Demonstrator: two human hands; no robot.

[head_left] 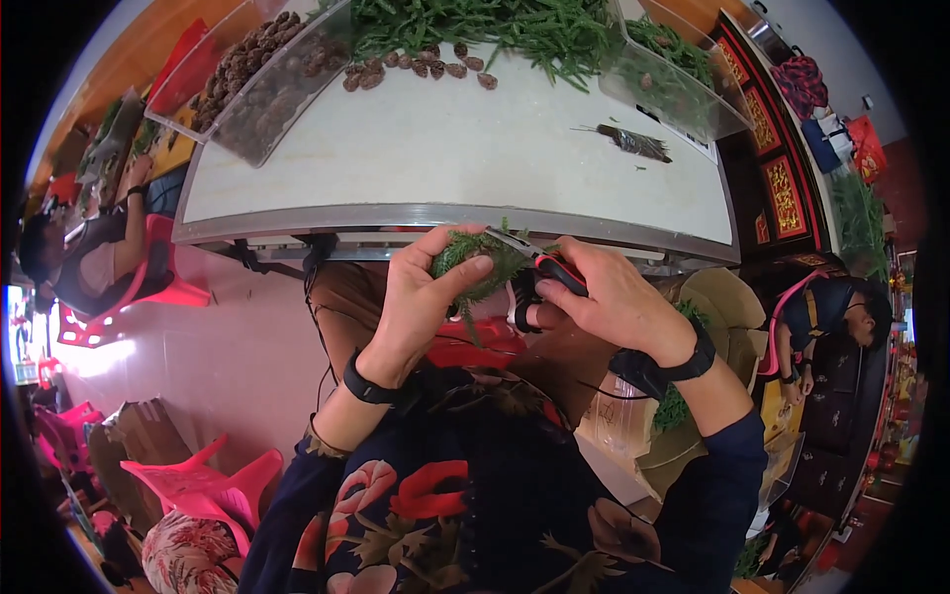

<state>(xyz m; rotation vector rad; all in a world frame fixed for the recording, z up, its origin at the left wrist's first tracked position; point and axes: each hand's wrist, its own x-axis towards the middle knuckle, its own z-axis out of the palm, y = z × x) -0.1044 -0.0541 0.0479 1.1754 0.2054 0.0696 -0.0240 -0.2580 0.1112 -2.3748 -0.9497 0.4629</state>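
Note:
A clump of green artificial needle sprigs [473,259] is pinched between the thumb and fingers of my left hand [418,282], just off the table's near edge. Around the red and black handles of a pair of pliers [560,271] my right hand [618,299] is closed. The pliers' metal jaws point left and lie over the upper part of the clump, by my left fingertips. Whether the jaws grip a stem or wire is too small to tell. Both hands are above my lap.
Brown pine cones lie along the far side of the white table [396,158], beside a clear tub [259,134] of cones. Green sprigs [485,28] heap at the back. A dark tied bundle [635,145] lies right. An open cardboard box [717,317] stands by my right arm. Co-workers sit on both sides.

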